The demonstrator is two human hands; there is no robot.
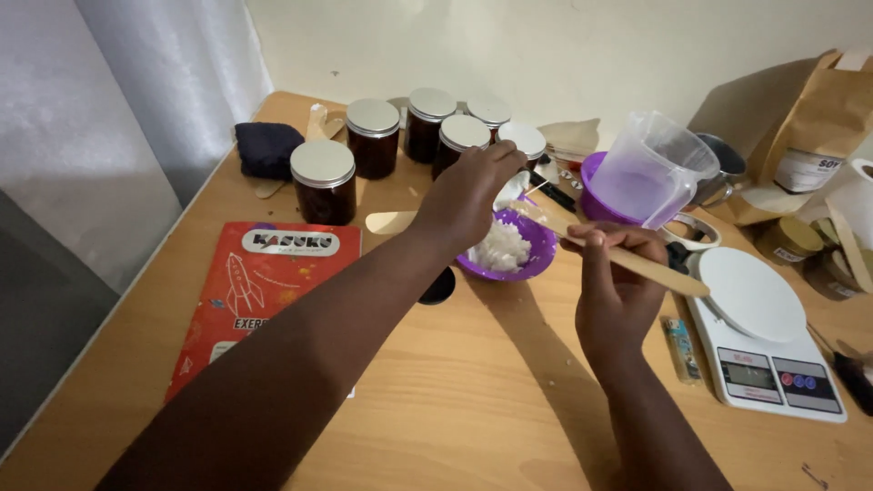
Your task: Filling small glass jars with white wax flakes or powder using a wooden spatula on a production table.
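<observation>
The left hand (468, 195) hides part of the purple bowl (536, 259).

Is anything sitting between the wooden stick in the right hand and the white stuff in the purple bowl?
Nothing visible blocks it. The right hand holds the wooden stick, whose tip already reaches over the purple bowl above the white flakes. The left hand is at the bowl's far rim, beside the stick's tip rather than across it.

Brown paper bag (800, 118) with white label (805, 168) far right; scale's grey screen (749, 375).
</observation>
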